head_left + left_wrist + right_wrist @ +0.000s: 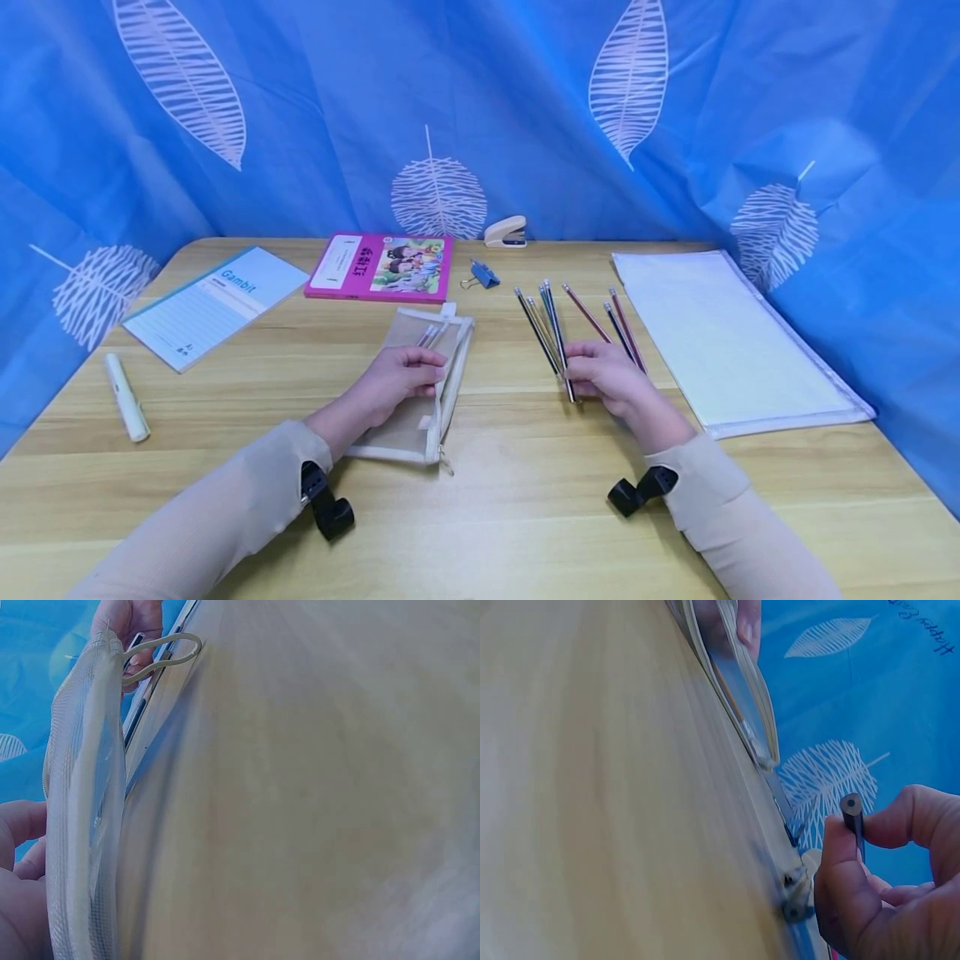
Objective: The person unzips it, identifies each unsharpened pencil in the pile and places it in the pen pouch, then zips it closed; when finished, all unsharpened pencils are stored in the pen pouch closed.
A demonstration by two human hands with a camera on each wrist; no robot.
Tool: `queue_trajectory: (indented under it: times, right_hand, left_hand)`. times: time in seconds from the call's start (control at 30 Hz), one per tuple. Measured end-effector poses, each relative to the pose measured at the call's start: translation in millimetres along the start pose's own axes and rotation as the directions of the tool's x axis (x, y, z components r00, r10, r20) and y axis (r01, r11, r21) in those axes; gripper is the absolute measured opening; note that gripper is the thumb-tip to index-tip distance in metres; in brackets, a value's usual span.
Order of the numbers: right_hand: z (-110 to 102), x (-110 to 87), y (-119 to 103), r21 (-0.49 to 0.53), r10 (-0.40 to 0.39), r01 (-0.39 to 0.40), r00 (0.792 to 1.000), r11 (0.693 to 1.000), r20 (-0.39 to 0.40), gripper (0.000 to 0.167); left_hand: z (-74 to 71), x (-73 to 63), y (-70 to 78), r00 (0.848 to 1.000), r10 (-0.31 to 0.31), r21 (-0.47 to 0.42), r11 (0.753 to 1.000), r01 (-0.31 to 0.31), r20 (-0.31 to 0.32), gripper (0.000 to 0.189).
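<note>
My left hand (390,383) pinches the open rim of a beige mesh pencil pouch (397,429), which lies on the table with its zipper side facing right. Inside it, the ends of some pencils (430,336) show. My right hand (609,381) pinches a dark pencil (557,327) between thumb and finger, low down on it and tilted. In the right wrist view the end of that pencil (852,806) points at the camera. Several loose pencils (538,335) lie just beyond and beside the right hand. My fingers hide part of the pouch opening.
At the back are a pink book (378,268), a white stapler (506,232) and a blue binder clip (483,274). A notebook (213,307) and a whitish marker (127,398) lie left. To the right is a large white zip-edged folder (738,342). Blue curtain (525,108) surrounds the table.
</note>
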State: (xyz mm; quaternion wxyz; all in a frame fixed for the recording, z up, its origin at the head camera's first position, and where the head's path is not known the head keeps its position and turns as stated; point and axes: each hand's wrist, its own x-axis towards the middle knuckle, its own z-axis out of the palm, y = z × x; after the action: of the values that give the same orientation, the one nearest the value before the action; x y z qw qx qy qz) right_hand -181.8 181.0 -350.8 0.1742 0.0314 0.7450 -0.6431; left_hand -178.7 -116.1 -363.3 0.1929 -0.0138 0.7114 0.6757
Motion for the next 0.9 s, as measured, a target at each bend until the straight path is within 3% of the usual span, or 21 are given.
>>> queue_trajectory:
  times: [0.4, 0.63, 0.9]
  right_hand:
    - [25.6, -12.0, -1.6, -0.013, 0.01, -0.009, 0.995, 1.0, 0.095, 0.049]
    - [43.1, -19.1, 1.3, 0.006, 0.037, -0.039, 0.98, 0.999, 0.198, 0.046]
    - [63.6, -22.2, 2.7, 0.0, 0.056, -0.058, 0.962, 0.998, 0.267, 0.044]
  left_hand:
    - [-1.1, 1.0, 0.1, 1.0, 0.002, 0.003, 1.0, -0.002, -0.006, 0.029]
    - [-0.1, 0.9, -2.0, 0.999, 0.047, -0.013, 0.999, -0.047, 0.001, 0.029]
    - [0.7, -0.5, 0.0, 0.999, 0.047, -0.01, 0.999, -0.047, -0.009, 0.029]
